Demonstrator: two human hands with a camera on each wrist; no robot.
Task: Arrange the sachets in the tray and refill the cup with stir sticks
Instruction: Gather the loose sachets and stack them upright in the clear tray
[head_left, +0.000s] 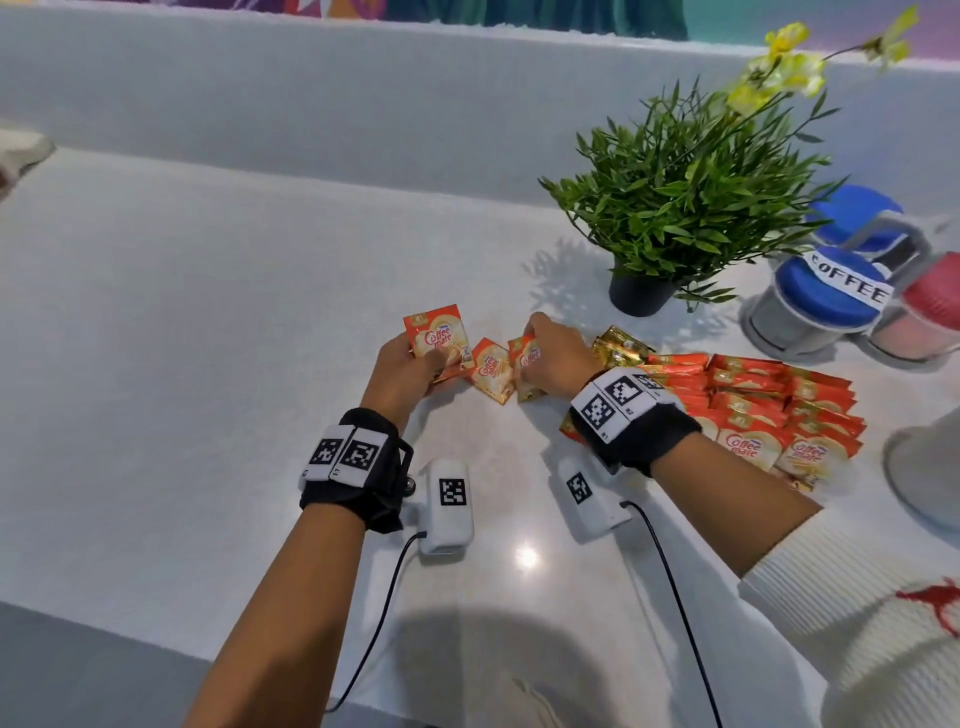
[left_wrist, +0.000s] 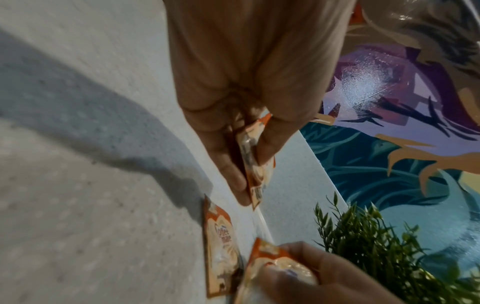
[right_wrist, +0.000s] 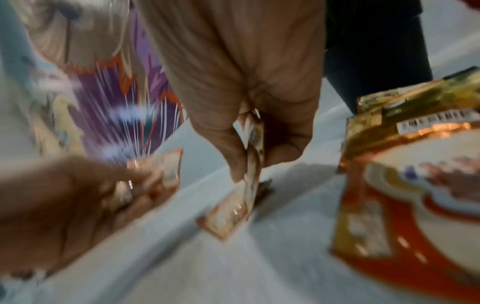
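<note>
My left hand (head_left: 415, 358) pinches an orange Coffee mate sachet (head_left: 439, 338) between thumb and fingers, held a little above the white counter; the left wrist view shows the left hand (left_wrist: 253, 174) and that sachet (left_wrist: 255, 162) edge-on. My right hand (head_left: 545, 348) grips another sachet (head_left: 527, 364) just to the right; in the right wrist view the right hand (right_wrist: 249, 168) has thumb and fingers closed on it (right_wrist: 231, 214). One loose sachet (head_left: 491, 371) lies flat between the hands. Rows of sachets (head_left: 753, 405) lie to the right. No stir sticks show.
Gold sachets (head_left: 621, 348) lie beyond my right wrist. A potted plant (head_left: 675, 197) stands behind them, with lidded canisters labelled COFFEE (head_left: 826, 291) at the far right. A white rounded object (head_left: 930, 467) sits at the right edge. A raised ledge (head_left: 311, 93) backs the counter.
</note>
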